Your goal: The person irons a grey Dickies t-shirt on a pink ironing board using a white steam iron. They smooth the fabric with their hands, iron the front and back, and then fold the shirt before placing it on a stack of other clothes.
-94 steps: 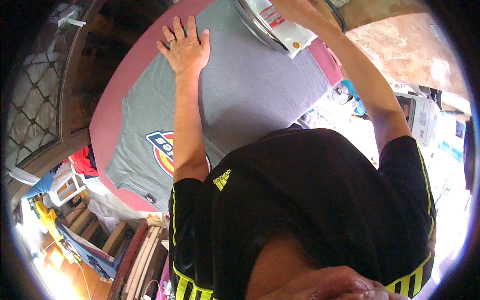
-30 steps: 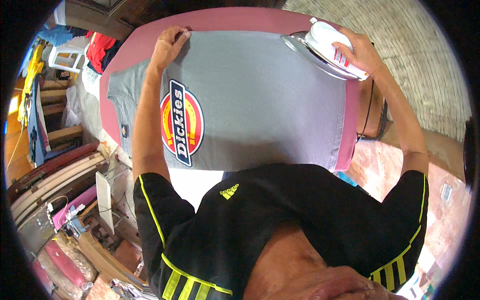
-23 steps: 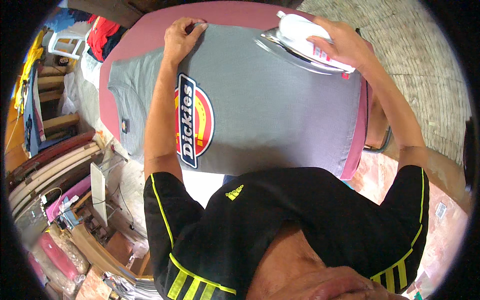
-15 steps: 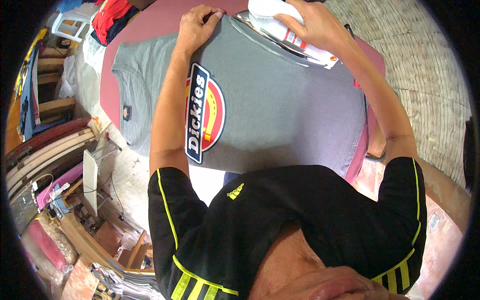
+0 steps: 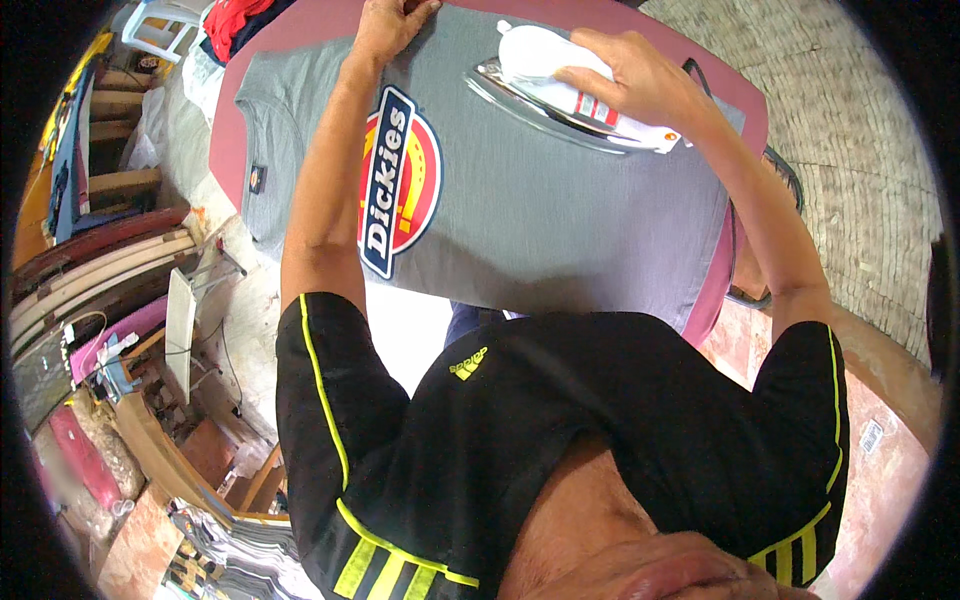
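Observation:
A grey T-shirt point(image 5: 540, 220) with a large printed emblem lies spread on a dark pink ironing board point(image 5: 228, 135), its neckline toward the left. My right hand point(image 5: 640, 80) is wrapped round the handle of a white iron point(image 5: 540, 52). The iron's shiny soleplate rests on the far right half of the shirt, its tip pointing left. At the shirt's far edge, my left hand point(image 5: 388, 28) is closed, thumb and fingers pinching the fabric. The top of the picture cuts off part of that hand.
A black cord point(image 5: 697, 75) runs beside the board's right end. At far left are a white plastic stool point(image 5: 160, 28) and red clothing point(image 5: 232, 25). Wooden shelving point(image 5: 125, 185) and a small white folding table point(image 5: 180, 335) stand left. Patterned matting point(image 5: 830, 130) covers the far right floor.
The iron has slid over the shirt toward me, away from its far edge. My left hand stays near that edge. The view has shifted, so the board sits higher in the picture.

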The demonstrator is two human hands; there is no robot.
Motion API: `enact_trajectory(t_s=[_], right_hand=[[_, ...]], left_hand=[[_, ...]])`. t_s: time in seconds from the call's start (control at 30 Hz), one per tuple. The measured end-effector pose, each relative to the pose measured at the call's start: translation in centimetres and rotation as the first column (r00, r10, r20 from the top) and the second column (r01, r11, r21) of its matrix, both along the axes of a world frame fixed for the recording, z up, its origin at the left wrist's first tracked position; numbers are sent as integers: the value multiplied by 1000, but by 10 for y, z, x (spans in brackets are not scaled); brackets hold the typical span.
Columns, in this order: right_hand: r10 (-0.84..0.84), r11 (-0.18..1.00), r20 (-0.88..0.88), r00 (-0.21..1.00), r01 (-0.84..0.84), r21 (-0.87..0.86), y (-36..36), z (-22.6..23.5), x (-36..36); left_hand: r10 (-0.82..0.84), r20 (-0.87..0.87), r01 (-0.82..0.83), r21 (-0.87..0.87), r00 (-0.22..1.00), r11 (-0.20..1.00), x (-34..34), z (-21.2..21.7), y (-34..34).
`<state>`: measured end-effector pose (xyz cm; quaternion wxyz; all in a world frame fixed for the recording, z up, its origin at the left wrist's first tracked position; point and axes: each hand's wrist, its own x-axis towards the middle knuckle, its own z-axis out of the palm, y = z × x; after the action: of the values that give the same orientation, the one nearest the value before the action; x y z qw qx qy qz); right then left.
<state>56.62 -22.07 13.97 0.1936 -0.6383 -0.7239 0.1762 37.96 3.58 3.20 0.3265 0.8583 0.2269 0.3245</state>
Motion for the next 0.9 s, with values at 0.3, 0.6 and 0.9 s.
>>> enact_trajectory(t_s=[0.3, 0.6, 0.9], right_hand=[[-178, 981, -11, 984, 179, 74, 34, -7, -39], [-307, 949, 25, 951, 308, -63, -53, -9, -98], [-363, 907, 78, 928, 333, 260, 10, -4, -52]], left_hand=[[567, -239, -407, 489, 788, 772, -94, -35, -66], [601, -211, -450, 487, 771, 748, -92, -43, -59], [665, -219, -463, 565, 714, 683, -139, -38, 14]])
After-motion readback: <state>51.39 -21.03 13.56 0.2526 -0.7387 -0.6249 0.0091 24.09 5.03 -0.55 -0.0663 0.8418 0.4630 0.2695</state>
